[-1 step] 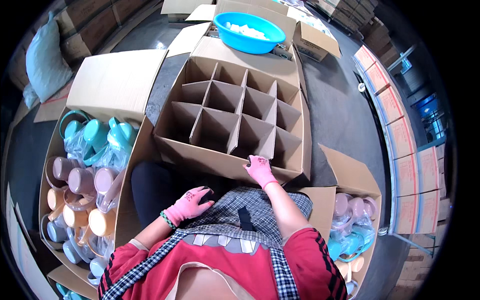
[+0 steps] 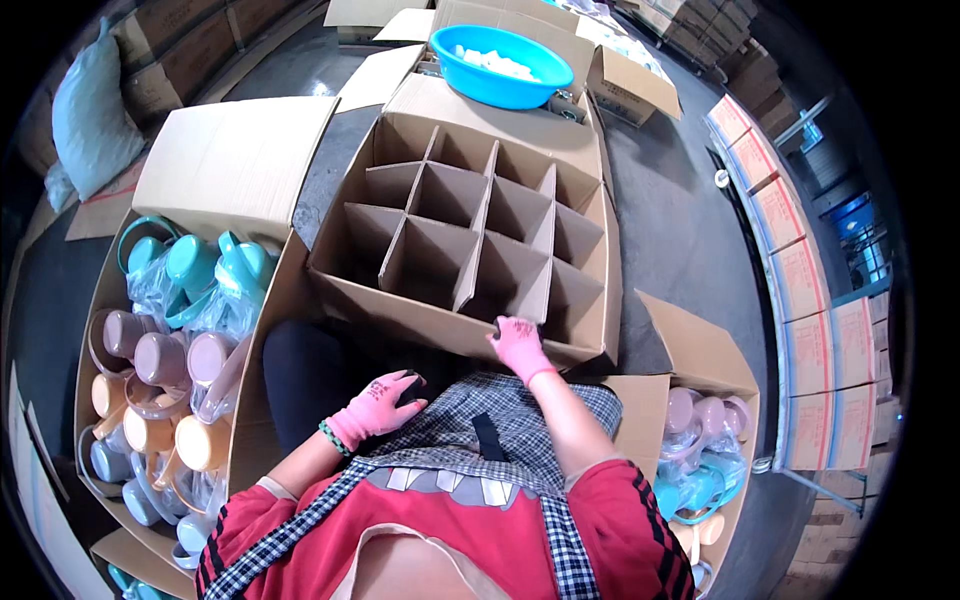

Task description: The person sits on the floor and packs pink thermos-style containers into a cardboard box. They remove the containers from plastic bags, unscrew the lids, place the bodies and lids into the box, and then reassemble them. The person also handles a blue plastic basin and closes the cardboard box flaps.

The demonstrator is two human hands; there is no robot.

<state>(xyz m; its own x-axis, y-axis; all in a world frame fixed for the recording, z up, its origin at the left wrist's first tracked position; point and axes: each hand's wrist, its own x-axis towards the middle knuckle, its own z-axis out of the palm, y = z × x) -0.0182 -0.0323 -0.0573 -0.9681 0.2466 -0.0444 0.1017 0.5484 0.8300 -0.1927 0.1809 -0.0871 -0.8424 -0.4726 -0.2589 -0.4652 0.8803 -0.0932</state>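
My right hand [image 2: 521, 348], in a pink glove with a dark palm, grips the near rim of an open cardboard box [image 2: 400, 311]. Inside that box, cardboard dividers [image 2: 432, 258] form a grid of compartments, and no goods show in them; their bottoms are partly hidden. Over my lap, my left hand [image 2: 378, 409], gloved alike, rests by the checked apron [image 2: 455, 430] with thumb and fingers apart, holding nothing visible. Close by on the left, another open box [image 2: 262, 350] holds handled plastic cups in teal [image 2: 190, 262], mauve [image 2: 161, 360], orange [image 2: 202, 443] and blue, several in clear bags.
Behind the divided box stands a blue basin [image 2: 505, 85] with small white pieces. A smaller box [image 2: 740, 500] of similar cups sits at my right. Sealed cartons [image 2: 785, 230] line the right side. A pale, full sack [image 2: 90, 130] leans far left.
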